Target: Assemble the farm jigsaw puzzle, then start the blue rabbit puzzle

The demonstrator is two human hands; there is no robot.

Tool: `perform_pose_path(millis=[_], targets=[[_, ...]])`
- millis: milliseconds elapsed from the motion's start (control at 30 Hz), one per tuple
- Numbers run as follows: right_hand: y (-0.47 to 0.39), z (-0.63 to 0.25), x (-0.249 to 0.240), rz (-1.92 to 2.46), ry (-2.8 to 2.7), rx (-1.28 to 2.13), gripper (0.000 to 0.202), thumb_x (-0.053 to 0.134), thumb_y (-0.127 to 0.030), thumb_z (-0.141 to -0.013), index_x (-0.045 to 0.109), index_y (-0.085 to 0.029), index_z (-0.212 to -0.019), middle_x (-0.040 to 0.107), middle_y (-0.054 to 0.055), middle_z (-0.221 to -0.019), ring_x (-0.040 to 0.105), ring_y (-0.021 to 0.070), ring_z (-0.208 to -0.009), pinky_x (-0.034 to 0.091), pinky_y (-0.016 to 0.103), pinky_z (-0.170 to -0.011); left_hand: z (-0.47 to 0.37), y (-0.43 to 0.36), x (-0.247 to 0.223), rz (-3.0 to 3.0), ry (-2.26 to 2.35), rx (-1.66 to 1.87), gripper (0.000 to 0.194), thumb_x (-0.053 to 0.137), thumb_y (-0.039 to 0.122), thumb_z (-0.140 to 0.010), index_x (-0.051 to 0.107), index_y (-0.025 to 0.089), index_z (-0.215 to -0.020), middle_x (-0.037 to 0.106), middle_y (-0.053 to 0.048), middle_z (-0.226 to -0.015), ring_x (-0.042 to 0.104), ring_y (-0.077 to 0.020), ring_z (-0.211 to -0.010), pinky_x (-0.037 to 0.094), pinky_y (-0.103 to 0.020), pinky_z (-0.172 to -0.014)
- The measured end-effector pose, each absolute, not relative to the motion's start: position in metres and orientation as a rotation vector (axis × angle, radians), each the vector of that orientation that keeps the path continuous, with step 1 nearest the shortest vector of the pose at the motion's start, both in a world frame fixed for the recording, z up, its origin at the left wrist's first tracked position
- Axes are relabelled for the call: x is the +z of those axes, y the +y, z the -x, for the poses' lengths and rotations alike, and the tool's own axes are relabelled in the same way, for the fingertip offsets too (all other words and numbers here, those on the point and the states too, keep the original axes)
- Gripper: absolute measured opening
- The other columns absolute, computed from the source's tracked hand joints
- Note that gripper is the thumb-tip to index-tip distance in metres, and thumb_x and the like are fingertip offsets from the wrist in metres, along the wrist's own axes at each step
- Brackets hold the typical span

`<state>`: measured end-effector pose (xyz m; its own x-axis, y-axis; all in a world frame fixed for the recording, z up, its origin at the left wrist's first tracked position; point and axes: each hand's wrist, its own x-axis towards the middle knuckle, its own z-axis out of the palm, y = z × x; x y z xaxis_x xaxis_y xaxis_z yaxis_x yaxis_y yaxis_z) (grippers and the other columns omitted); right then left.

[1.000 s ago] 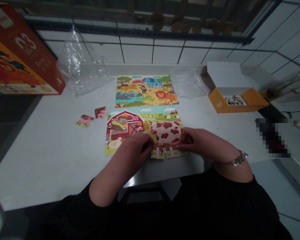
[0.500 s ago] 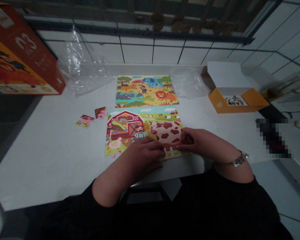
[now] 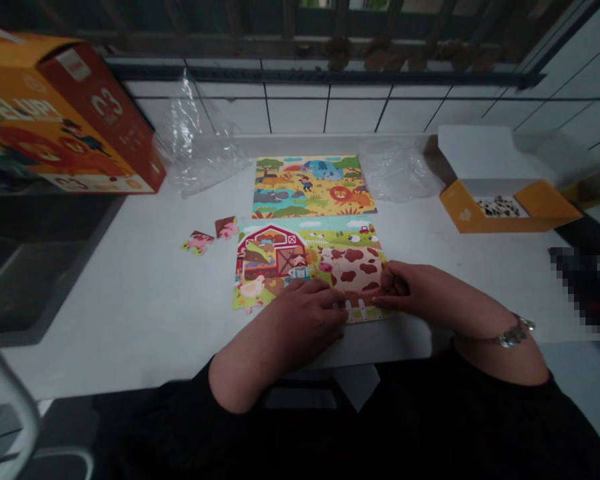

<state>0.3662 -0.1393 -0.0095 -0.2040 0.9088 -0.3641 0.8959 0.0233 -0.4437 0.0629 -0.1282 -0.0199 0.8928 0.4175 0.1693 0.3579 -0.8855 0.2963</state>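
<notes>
A farm jigsaw puzzle [image 3: 355,267] with a red barn, a farmer and a brown-spotted cow lies on the counter before me. My left hand [image 3: 313,313] rests over its lower edge, fingers stretched toward the right and holding nothing I can see. At the puzzle's right edge, my right hand [image 3: 394,283] has its fingers curled and its thumb against the board by the cow's hind end. Two loose jigsaw pieces with pink pig parts, one lower [image 3: 199,243] and one upper [image 3: 227,228], lie to the left of the puzzle.
Behind lies a second puzzle [image 3: 313,190] with lions and an elephant. Clear plastic wrap [image 3: 200,157] and another crumpled plastic bag [image 3: 403,170] flank it. An orange puzzle box [image 3: 100,120] stands at left near a dark sink [image 3: 40,267]. An open yellow box [image 3: 510,207] holds pieces at right.
The view has swung left, so everything sits further right in the picture and more of the sink shows. Both hands keep nearly the same place on the farm puzzle.
</notes>
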Motion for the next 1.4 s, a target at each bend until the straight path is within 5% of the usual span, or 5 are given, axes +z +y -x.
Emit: perform_pose_path(millis=[400, 733, 1000, 1267, 1400], targets=[[-0.142, -0.366, -0.011, 1.964, -2.221, 0.940, 0.031, 0.075, -0.057, -0.096, 0.066, -0.027, -0.096, 0.077, 0.001, -0.088, 0.065, 0.0202, -0.073, 0.043, 0.033, -0.064, 0.085, -0.056, 0.004, -2.389, 2.096, 0.084, 0.049, 0.046, 0.025, -0.113, 0.064, 0.011, -0.156, 0.061, -0.027, -0.158, 0.052, -0.0454, -0.154, 0.044, -0.067, -0.125], [-0.142, -0.364, -0.007, 1.970, -2.188, 0.976, 0.033, 0.075, -0.058, -0.096, 0.067, -0.027, -0.102, 0.081, 0.004, -0.099, 0.069, 0.0222, -0.080, 0.049, 0.034, -0.071, 0.096, -0.061, 0.006, -2.326, 2.156, -0.015, 0.042, 0.051, 0.008, -0.096, 0.077, 0.017, -0.127, 0.059, -0.021, -0.157, 0.055, -0.0398, -0.149, 0.047, -0.057, -0.125], [-0.141, -0.366, -0.009, 1.959, -2.201, 1.017, 0.034, 0.073, -0.060, -0.097, 0.068, -0.027, -0.103, 0.082, 0.004, -0.099, 0.069, 0.0231, -0.079, 0.049, 0.035, -0.070, 0.075, -0.070, 0.010, -1.990, 2.396, 0.055, 0.074, 0.054, 0.074, -0.102, 0.068, 0.005, -0.127, 0.068, -0.028, -0.122, 0.067, -0.0494, -0.120, 0.055, -0.065, -0.104], [-0.142, -0.365, -0.008, 1.920, -2.188, 1.023, 0.037, 0.073, -0.063, -0.097, 0.071, -0.028, -0.109, 0.084, 0.007, -0.107, 0.073, 0.0264, -0.087, 0.053, 0.036, -0.075, 0.096, -0.066, 0.004, -2.125, 2.226, -0.095, 0.048, 0.047, 0.037, -0.108, 0.072, 0.011, -0.140, 0.068, -0.024, -0.123, 0.067, -0.0427, -0.117, 0.055, -0.059, -0.102], [-0.141, -0.364, -0.006, 1.963, -2.171, 1.018, 0.039, 0.074, -0.066, -0.096, 0.070, -0.028, -0.104, 0.083, 0.006, -0.105, 0.073, 0.0263, -0.085, 0.053, 0.036, -0.074, 0.097, -0.062, 0.001, -2.155, 2.212, -0.010, 0.054, 0.039, 0.045, -0.113, 0.070, 0.013, -0.143, 0.068, -0.024, -0.124, 0.066, -0.0431, -0.120, 0.052, -0.059, -0.106]])
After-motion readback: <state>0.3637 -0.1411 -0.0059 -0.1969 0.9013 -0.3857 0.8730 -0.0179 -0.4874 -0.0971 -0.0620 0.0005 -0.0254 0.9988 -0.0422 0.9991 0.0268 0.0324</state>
